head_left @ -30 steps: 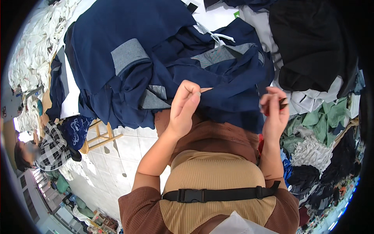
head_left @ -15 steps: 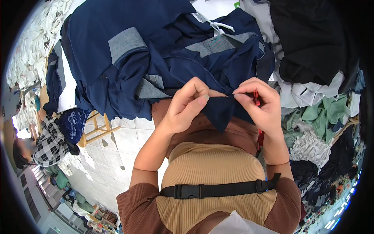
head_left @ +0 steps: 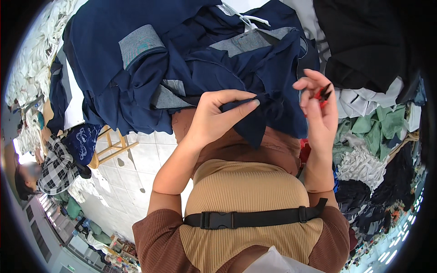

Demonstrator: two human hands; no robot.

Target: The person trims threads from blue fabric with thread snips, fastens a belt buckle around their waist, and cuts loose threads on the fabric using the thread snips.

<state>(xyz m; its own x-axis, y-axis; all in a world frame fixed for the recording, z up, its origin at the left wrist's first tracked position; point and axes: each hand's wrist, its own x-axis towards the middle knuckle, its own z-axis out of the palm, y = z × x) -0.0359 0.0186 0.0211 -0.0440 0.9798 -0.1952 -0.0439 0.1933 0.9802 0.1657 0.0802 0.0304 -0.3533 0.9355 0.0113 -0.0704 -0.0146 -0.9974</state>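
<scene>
left hand [head_left: 214, 117] is pinching navy garment [head_left: 207, 68], fingers hiding pinched edge; right hand [head_left: 324, 119] is loosely gripping dark-tipped red tool [head_left: 323, 103], its handle partly hiding; garment is lying before person, frame cutting top.

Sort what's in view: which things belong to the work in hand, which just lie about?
In hand:
- navy cloth, pinched by the left hand
- small red-and-black tool, in the right hand

Lying about:
- black cloth
- green cloth
- white cloth heap
</scene>
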